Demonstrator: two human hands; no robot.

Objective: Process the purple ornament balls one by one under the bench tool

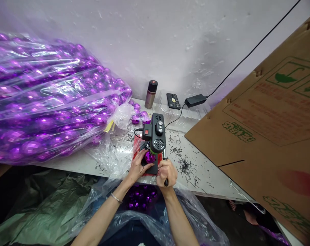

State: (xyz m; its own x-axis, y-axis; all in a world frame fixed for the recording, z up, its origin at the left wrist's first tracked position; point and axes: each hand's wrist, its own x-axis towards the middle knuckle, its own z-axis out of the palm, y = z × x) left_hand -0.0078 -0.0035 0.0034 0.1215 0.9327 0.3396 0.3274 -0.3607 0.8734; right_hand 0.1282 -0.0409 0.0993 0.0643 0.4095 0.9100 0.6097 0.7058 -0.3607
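The left grip (137, 165) has its fingers and thumb set about a purple ball (150, 157), steadying it under the head of a black machine (158, 133). The right grip (167, 173), just beside it, is wrapped round a lever handle (166, 182), whose dark end pokes out below the fist.

Right of the right grip stands a large cardboard box (242, 143). It bears a green umbrella mark (283, 76), rows of reddish print and stylised green lettering, all too blurred to read. Straight ahead of the grips, the machine carries a red switch (146, 132); beyond it are a bottle (151, 95) with a small red mark on its cap, a phone (173, 101) and a black adapter (196, 100).

The near edge of the surface (206, 179) runs just below both grips, and a pale wall (155, 41) closes off the far side. A bulging clear bag (52, 106) of purple balls crowds the left grip's side. The widest room lies between the right grip and the box, across surface strewn with black bits (185, 165).
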